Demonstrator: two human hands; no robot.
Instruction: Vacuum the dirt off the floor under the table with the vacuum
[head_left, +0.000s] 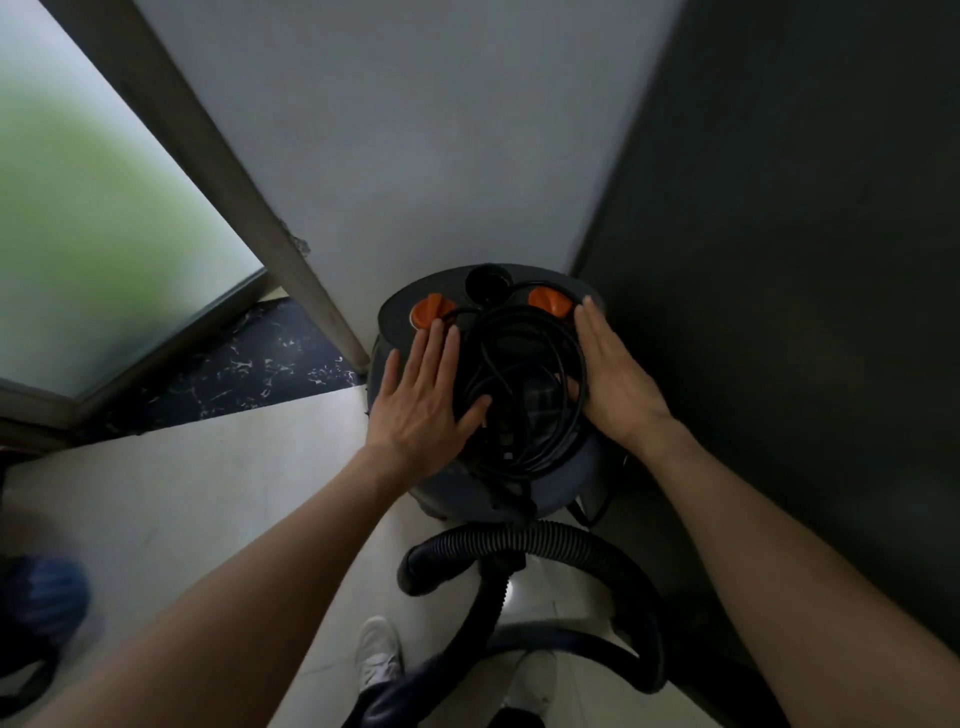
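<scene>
A ribbed hose (550, 540) is curling over the pale floor (171, 509) nearest the person. Beyond it, the vacuum (467, 483) is standing in the corner, both hands lying flat, fingers straight, beside its coiled cord (524, 374): left hand (423, 395), right hand (615, 374).

- Vacuum (483, 395) sits in a corner: pale wall (415, 156) behind, dark panel (779, 260) tight on its right side.
- Coiled cord (524, 374) heaped on the lid, between left hand (421, 395) and right hand (618, 379).
- Open floor (182, 519) to the left.
- Ribbed hose (561, 540) loops across the floor just in front of the vacuum.
</scene>
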